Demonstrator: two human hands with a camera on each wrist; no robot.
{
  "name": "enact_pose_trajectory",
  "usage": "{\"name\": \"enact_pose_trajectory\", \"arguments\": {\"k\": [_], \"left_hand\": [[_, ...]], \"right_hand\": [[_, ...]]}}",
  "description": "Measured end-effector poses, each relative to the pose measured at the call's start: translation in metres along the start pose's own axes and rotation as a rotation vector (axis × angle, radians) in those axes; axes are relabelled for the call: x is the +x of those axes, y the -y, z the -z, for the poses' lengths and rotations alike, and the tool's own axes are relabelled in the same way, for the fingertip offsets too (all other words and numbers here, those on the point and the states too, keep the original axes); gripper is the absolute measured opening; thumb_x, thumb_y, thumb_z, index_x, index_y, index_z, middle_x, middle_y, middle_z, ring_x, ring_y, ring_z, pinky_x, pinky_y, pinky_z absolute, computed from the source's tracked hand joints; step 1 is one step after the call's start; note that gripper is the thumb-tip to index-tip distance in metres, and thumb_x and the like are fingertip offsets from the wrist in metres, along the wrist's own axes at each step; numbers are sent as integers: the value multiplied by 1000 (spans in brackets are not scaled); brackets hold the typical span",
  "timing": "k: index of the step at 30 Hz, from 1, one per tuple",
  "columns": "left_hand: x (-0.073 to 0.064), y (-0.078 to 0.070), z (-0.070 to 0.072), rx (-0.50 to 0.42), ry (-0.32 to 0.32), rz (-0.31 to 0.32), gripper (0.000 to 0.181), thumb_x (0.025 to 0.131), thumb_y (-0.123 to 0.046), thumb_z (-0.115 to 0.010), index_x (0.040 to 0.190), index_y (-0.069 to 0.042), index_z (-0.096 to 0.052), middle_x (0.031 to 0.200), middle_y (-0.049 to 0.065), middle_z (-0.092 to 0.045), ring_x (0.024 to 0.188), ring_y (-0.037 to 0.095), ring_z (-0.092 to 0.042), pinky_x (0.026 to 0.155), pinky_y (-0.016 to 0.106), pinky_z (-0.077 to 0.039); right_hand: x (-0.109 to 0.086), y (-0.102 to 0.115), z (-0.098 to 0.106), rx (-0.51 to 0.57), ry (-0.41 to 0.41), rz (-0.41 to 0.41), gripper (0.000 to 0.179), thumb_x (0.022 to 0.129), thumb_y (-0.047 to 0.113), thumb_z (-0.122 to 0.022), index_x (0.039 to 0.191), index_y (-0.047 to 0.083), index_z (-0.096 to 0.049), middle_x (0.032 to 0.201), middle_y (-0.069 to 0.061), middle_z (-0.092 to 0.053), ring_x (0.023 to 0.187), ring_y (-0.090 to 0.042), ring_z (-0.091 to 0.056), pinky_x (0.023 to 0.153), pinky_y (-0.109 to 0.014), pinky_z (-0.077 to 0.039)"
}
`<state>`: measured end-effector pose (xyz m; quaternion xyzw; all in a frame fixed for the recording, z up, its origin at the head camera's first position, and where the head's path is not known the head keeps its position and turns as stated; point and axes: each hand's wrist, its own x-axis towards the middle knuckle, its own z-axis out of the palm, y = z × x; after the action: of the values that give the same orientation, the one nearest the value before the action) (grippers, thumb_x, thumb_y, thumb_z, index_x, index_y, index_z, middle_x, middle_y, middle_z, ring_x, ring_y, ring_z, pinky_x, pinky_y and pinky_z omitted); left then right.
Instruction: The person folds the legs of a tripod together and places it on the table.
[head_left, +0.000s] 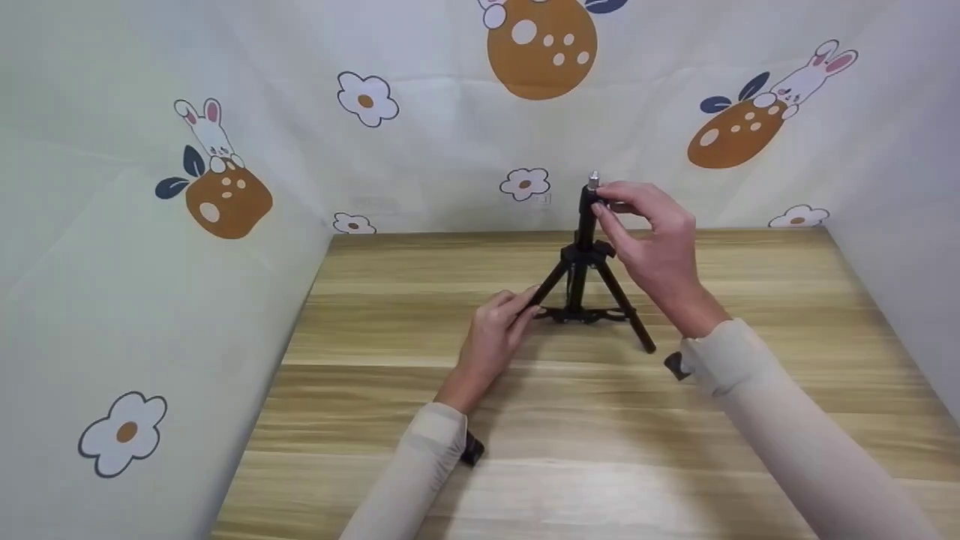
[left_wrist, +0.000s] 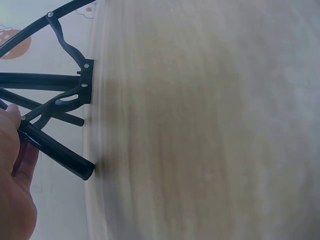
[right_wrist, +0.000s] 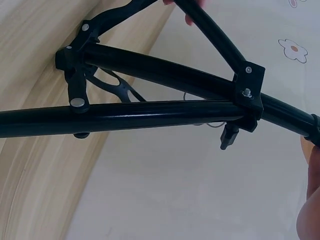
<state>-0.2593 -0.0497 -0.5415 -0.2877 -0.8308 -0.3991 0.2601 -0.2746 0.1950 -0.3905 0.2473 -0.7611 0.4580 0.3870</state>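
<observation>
A small black tripod stand [head_left: 576,281] stands upright on the wooden table, its legs spread and a silver screw stud [head_left: 594,180] on top. My left hand [head_left: 495,334] grips its left leg partway down; the left wrist view shows the thumb and fingers around that leg [left_wrist: 57,150] near the brace joint. With thumb and fingertips, my right hand [head_left: 656,240] pinches the top of the centre column, just below the stud. In the right wrist view the collar [right_wrist: 248,95], braces and column fill the frame, with part of the right hand [right_wrist: 309,200] at the right edge.
The wood-grain table [head_left: 360,420] meets a pale cloth backdrop [head_left: 420,165] printed with rabbits, fruit and flowers, close behind the stand. Cloth walls also rise at the left and right. Black wrist devices [head_left: 471,450] show below both sleeves.
</observation>
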Motion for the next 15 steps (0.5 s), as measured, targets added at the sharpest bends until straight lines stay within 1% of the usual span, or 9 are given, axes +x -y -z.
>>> {"name": "enact_pose_trajectory", "arguments": {"k": [5,10,12,15], "left_hand": [[-1,0,-1,-2,-19,-2,32,103,-18,-75,135,-13,-77,99,6,-78,81,14,-70,69,25,-62],[-3,1,-1,-16,-13,20,32,104,-19,-74,136,-14,-77,100,5,-79,85,15,-72,74,26,-64],[-3,2,-2,-17,-10,28,33,104,-20,-74,136,-15,-77,101,5,-79,86,15,-73,75,25,-65],[-3,1,-2,-17,-16,26,33,104,-19,-74,136,-15,-77,101,5,-79,87,15,-73,76,25,-65]], "right_hand": [[0,0,1,2,6,15,21,98,9,-81,119,8,-83,119,-4,-82,107,-18,-79,96,-24,-65],[0,0,-1,22,-17,-16,22,94,1,-83,116,3,-83,116,-11,-83,104,-26,-81,92,-20,-65],[1,1,0,4,-19,-24,20,94,2,-84,114,3,-83,115,-12,-83,104,-27,-81,91,-18,-64],[4,4,3,-36,16,-37,18,97,9,-83,114,4,-83,116,-11,-83,105,-24,-82,90,-16,-63]]}}
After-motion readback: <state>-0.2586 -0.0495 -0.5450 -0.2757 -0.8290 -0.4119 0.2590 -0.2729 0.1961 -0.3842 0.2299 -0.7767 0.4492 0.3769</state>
